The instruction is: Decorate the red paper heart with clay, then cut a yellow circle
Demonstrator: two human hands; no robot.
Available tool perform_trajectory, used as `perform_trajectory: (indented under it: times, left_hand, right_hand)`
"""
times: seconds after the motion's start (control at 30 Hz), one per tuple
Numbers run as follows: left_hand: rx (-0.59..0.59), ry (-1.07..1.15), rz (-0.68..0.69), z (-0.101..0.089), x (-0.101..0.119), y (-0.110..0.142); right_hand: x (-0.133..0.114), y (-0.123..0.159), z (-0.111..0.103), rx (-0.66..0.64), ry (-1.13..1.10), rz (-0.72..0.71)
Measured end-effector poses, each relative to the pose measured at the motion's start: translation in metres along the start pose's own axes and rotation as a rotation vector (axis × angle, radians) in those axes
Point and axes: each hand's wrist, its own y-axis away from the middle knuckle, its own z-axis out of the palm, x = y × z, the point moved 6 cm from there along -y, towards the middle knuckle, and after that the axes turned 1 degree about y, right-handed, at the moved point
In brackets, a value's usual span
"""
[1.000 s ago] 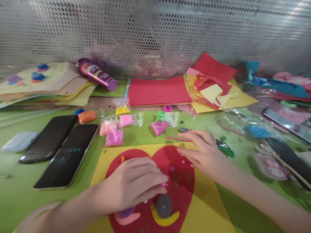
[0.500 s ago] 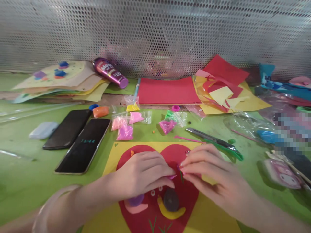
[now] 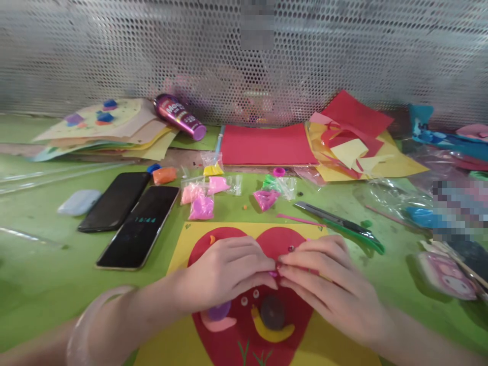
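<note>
Above a red paper heart [image 3: 213, 254] on a yellow sheet [image 3: 152, 351], my left hand [image 3: 232, 267] pinches a small piece of pink clay [image 3: 273, 273]. My right hand [image 3: 328, 274] meets it from the other side, thumb and fingertips pressed together at the clay; what lies inside that pinch is mostly hidden. Below the hands, two small wiggly eyes [image 3: 250, 297] are on the heart. Nearby are a grey clay disc [image 3: 272, 312] over a yellow clay crescent [image 3: 284, 335], and a purple clay disc [image 3: 220, 310] on a pale pink clay strip [image 3: 219, 324]. Green clay grass [image 3: 244, 351] shows lower down.
Two phones [image 3: 138, 227] and a white case [image 3: 80, 202] lie to the left. Clay bags [image 3: 202, 206] are beyond the sheet. A utility knife [image 3: 331, 217] rests right of them. Red paper [image 3: 267, 145], a purple tumbler [image 3: 181, 119] and a perforated metal panel [image 3: 213, 46] stand behind.
My right hand has moved left, its fingertips now touching those of my left hand at the pink clay. The whole view has shifted slightly, with things appearing further right.
</note>
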Motion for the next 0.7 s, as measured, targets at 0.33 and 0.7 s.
perform_trajectory:
  times: [0.33, 0.7]
  left_hand:
    - [0.026, 0.118, -0.140, -0.0008, -0.0072, 0.0052]
    - [0.015, 0.126, -0.149, 0.0012, -0.0069, 0.0034]
  right_hand:
    - [-0.0035, -0.0007, 0.0031, 0.085, 0.061, -0.007]
    - [-0.0074, 0.0005, 0.0039, 0.035, 0.118, -0.088]
